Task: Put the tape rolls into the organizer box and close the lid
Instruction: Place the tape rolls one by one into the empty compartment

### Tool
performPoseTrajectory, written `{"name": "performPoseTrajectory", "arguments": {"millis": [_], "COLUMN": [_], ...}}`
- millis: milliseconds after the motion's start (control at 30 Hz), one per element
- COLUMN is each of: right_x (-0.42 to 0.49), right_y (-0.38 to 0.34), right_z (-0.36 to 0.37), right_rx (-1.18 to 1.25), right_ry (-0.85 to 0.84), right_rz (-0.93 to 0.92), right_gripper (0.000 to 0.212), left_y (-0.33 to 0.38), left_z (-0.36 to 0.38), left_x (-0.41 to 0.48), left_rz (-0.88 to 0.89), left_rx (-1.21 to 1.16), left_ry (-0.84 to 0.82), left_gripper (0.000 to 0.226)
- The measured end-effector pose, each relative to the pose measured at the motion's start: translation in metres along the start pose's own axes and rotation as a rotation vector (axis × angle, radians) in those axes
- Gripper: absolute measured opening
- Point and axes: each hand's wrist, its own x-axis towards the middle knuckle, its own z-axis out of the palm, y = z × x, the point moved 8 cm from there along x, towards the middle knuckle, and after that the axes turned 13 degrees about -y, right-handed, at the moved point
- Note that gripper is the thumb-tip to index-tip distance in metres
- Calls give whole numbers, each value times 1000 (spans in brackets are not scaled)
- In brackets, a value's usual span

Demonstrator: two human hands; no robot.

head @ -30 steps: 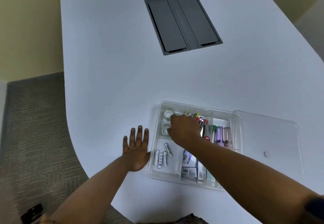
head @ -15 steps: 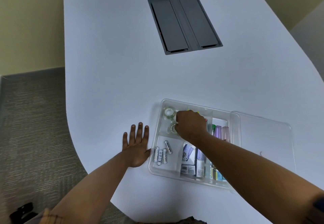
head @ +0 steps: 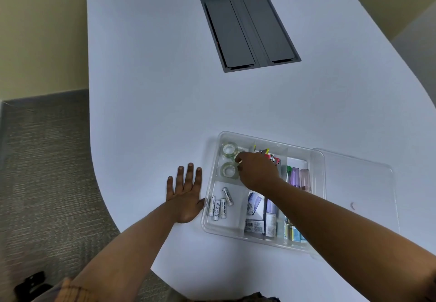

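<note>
The clear organizer box (head: 213,183) sits open on the white table. Two clear tape rolls lie in its far left compartment, one farther (head: 228,148) and one nearer (head: 228,170). My right hand (head: 257,171) hovers over the box, its curled fingertips at the right rim of the nearer roll, with nothing seen held in it. My left hand (head: 185,195) lies flat on the table, fingers spread, touching the box's left wall. The clear lid (head: 358,183) lies flat on the table at the right side of the box.
Other compartments hold several batteries (head: 220,205), small cartons (head: 254,216), pens and pastel highlighters (head: 295,176). A dark grey cable hatch (head: 250,31) is set into the table farther back. The table's curved edge (head: 101,176) drops to grey carpet on the left.
My right hand has drawn back to the right off the nearer tape roll, which now shows whole in its compartment. My left hand has stayed flat beside the box.
</note>
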Motion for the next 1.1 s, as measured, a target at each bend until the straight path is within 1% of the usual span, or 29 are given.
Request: {"name": "performPoseTrajectory", "arguments": {"millis": [167,300,400,433,467,533,567,633,800,967,1100], "right_x": [3,7,8,8,7,4,4,5,12,14,11], "right_y": [1,1,4,6,8,7,4,-3,-9,-16,-27], "right_z": [5,8,12,10,5,-11,-16,-19,-14,-18,-12], "right_rx": [51,66,172,186,161,6,-77,-196,-301,-414,-509], "right_ry": [-112,-181,-243,-215,-148,20,77,130,119,134,104], "right_rz": [10,22,26,38,53,63,53,16,-53,-123,-199], "right_gripper": [34,33,40,36,30,20,19,20,28,28,28], "left_y": [1,1,1,1,1,1,2,1,2,2,2], "left_z": [-1,-1,-1,-1,-1,-1,-1,-1,-1,-1,0], "left_x": [-2,-2,-2,-2,-1,-1,-1,-2,-3,-2,-2], "left_rz": [2,5,6,6,7,9,9,8,16,18,19], "left_rx": [1,-1,0,-1,-1,-2,-2,-1,-8,-7,-9], "left_ry": [-7,-17,-18,-19,-19,-24,-27,-33,-40,-45,-49], "left_gripper": [82,82,82,82,82,82,82,82,82,82,82]}}
